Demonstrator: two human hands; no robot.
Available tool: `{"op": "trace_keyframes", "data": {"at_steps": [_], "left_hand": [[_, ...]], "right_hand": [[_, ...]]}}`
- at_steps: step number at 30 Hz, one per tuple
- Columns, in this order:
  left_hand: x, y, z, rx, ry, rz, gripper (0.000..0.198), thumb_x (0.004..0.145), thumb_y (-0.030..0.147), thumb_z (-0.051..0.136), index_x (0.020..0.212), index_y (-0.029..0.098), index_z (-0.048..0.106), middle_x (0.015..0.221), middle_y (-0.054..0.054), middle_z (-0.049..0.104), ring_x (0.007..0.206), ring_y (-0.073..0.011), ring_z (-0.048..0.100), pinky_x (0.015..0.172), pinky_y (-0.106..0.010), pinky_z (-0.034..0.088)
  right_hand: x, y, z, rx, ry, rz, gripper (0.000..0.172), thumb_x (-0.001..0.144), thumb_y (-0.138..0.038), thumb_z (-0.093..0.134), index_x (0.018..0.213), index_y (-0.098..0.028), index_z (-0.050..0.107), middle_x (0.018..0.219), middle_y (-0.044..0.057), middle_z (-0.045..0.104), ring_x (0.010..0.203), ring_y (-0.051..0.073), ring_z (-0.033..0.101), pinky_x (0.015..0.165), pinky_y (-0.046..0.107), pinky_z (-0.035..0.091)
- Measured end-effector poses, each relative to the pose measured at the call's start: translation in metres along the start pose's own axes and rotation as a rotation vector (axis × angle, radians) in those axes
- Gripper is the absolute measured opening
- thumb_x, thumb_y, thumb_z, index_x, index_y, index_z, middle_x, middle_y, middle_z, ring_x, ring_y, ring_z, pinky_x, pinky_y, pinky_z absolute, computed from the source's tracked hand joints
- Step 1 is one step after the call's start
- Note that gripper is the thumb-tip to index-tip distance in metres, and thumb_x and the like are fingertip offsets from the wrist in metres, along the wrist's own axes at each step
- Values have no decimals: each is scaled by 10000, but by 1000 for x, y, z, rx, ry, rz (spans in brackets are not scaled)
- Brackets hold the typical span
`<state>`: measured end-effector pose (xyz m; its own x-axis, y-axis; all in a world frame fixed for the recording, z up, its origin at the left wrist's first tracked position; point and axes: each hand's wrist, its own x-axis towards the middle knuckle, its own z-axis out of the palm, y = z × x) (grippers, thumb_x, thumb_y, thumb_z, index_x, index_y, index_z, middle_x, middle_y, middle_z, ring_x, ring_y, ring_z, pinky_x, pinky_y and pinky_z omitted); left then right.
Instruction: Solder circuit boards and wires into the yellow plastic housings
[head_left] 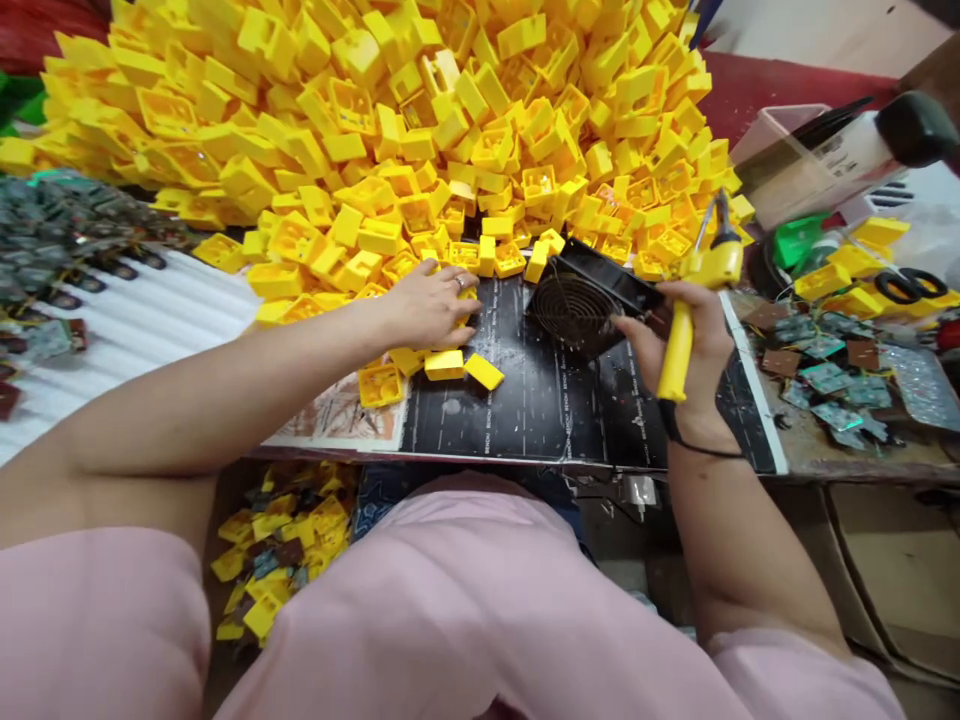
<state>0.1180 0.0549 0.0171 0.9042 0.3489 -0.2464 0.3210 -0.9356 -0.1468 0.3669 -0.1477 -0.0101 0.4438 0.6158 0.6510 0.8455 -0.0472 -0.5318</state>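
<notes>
Lying loosely open, the left hand [431, 305] is spread on the edge of the pile [390, 110] of yellow housings, too many to be counted. At least three housings [444, 365] are set loose on the desk [540, 400] just beside it. One iron [712, 265] is gripped upright in the closed right hand [686, 345], beside one black fan [574, 310]. Green boards [825, 380] are scattered further right.

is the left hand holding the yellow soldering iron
No, the soldering iron is gripped in the right hand, while the left hand lies on the yellow housings.
</notes>
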Motion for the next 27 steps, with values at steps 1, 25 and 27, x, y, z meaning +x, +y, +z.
{"op": "trace_keyframes", "data": {"at_steps": [1, 25, 27], "left_hand": [[-5, -2, 2, -41, 26, -29, 466, 1007, 467, 446, 1373, 246, 634, 1655, -102, 401, 1506, -323, 391, 1206, -499, 283], [-95, 63, 46, -80, 575, -217, 365, 963, 314, 485, 1192, 234, 757, 796, -69, 761, 848, -286, 701, 730, -420, 468], [-103, 69, 49, -85, 508, -238, 361, 962, 301, 474, 1135, 220, 781, 734, -68, 747, 781, -274, 694, 706, -413, 454]], "right_hand": [[9, 1, 12, 7, -11, -1, 528, 782, -581, 828, 1117, -219, 639, 937, 25, 711, 791, 207, 722, 722, 345, 600], [-75, -64, 43, 22, -464, -573, 297, 1006, -181, 568, 1286, -249, 640, 892, 12, 749, 714, 141, 705, 747, 267, 579], [-76, -62, 30, 78, -515, -618, 315, 979, -250, 654, 1292, -278, 624, 962, 14, 760, 797, 158, 730, 808, 291, 597]]}}
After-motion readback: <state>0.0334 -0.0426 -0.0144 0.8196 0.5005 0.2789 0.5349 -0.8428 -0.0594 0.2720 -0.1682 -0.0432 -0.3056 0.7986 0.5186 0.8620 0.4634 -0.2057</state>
